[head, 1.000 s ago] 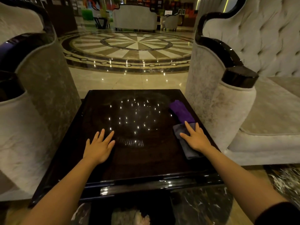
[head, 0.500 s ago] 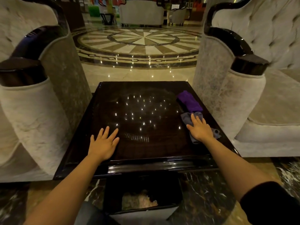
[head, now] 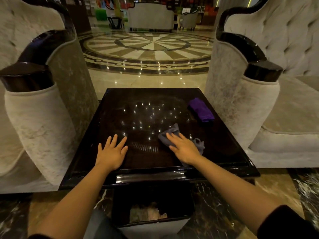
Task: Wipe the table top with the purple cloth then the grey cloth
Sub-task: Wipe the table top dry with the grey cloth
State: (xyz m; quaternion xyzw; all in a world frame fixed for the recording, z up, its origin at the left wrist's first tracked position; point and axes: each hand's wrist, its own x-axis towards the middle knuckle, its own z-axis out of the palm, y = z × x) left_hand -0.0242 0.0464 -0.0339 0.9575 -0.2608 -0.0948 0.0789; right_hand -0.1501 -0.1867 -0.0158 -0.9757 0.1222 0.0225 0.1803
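A dark glossy square table top point(head: 146, 109) fills the middle of the view. The folded purple cloth point(head: 201, 110) lies by itself near the table's right edge. My right hand point(head: 184, 148) presses flat on the grey cloth point(head: 170, 133), which is spread near the table's middle front; cloth shows beyond the fingertips and to the right of the wrist. My left hand point(head: 111, 151) rests flat on the bare table near the front left, fingers spread, holding nothing.
Pale upholstered sofas with black-capped arms stand close on the left point(head: 34, 121) and right point(head: 255, 104) of the table. A bin point(head: 151, 213) with crumpled paper sits under the table's front edge. Polished patterned marble floor point(head: 150, 49) stretches beyond.
My right hand has slid the grey cloth leftwards from beside the purple cloth towards the table's middle. The purple cloth stays put; my left hand has not shifted on the table.
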